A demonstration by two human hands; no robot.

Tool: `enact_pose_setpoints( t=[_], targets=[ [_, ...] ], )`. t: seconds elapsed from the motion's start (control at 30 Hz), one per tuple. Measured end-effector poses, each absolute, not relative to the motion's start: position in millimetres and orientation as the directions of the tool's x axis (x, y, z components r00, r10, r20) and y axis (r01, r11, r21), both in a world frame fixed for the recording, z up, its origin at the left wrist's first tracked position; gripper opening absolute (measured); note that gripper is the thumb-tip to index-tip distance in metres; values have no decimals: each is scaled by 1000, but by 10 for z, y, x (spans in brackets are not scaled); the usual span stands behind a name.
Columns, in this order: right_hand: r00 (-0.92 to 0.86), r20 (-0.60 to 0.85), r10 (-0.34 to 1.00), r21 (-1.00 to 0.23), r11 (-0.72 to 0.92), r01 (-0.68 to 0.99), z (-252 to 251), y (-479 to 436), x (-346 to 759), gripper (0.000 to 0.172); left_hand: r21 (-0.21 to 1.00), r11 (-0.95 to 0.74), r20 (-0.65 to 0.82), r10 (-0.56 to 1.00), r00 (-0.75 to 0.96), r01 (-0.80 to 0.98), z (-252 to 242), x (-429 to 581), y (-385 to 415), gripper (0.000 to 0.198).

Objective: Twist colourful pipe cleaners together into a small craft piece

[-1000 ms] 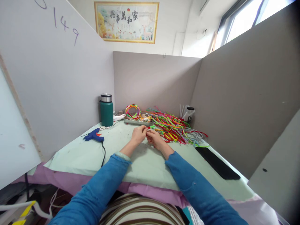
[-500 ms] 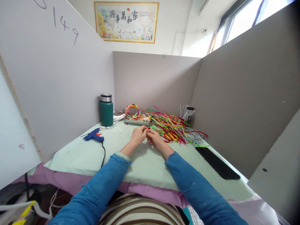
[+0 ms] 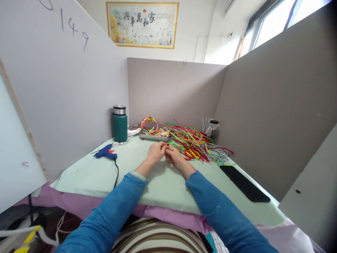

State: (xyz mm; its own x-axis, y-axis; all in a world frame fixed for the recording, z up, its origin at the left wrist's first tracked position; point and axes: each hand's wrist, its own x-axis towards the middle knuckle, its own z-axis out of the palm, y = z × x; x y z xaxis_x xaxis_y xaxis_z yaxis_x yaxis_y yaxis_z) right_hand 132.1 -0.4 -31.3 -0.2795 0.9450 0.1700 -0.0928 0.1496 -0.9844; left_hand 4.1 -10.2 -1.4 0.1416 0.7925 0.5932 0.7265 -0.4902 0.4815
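My left hand (image 3: 157, 151) and my right hand (image 3: 174, 155) meet above the middle of the table, fingertips pressed together. Between them shows a small red piece (image 3: 167, 144), pinched in the left fingers; its shape is mostly hidden. The right fingers are closed against the same spot, and what they grip cannot be made out. Just behind the hands lies a loose pile of colourful fuzzy stems (image 3: 195, 140). A metal tray (image 3: 155, 137) holding small pieces and a multicoloured ring (image 3: 149, 125) stands behind the left hand.
A blue glue gun (image 3: 105, 152) with a black cord lies at the left, near a green bottle (image 3: 120, 127). At the right are a black flat object (image 3: 244, 183) and a black-lidded container (image 3: 212, 128). Grey panels (image 3: 176, 91) enclose the table.
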Motion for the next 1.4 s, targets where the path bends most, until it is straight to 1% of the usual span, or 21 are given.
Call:
enact_pose_setpoints(
  t=[0.43,0.67,0.9,1.07,1.4],
  targets=[
    [-307,144,941,-986,110,-123,-317,-15,1303,20,445,-489,568,802,185,750,-1,31,-129,27],
    [-299,143,943,-986,109,-128,-313,-22,1296,19,416,-492,569,797,203,765,-2,30,-131,27],
    [-299,152,942,-985,119,-128,-320,-16,1297,18,412,-480,562,803,199,774,-5,31,-131,28],
    [-295,136,946,-988,106,-115,-297,-37,1292,17,430,-476,557,809,189,767,-15,29,-113,28],
    [-260,174,950,-984,158,-84,-277,-48,1290,14,492,-440,524,839,147,751,-16,38,-94,29]
  ],
)
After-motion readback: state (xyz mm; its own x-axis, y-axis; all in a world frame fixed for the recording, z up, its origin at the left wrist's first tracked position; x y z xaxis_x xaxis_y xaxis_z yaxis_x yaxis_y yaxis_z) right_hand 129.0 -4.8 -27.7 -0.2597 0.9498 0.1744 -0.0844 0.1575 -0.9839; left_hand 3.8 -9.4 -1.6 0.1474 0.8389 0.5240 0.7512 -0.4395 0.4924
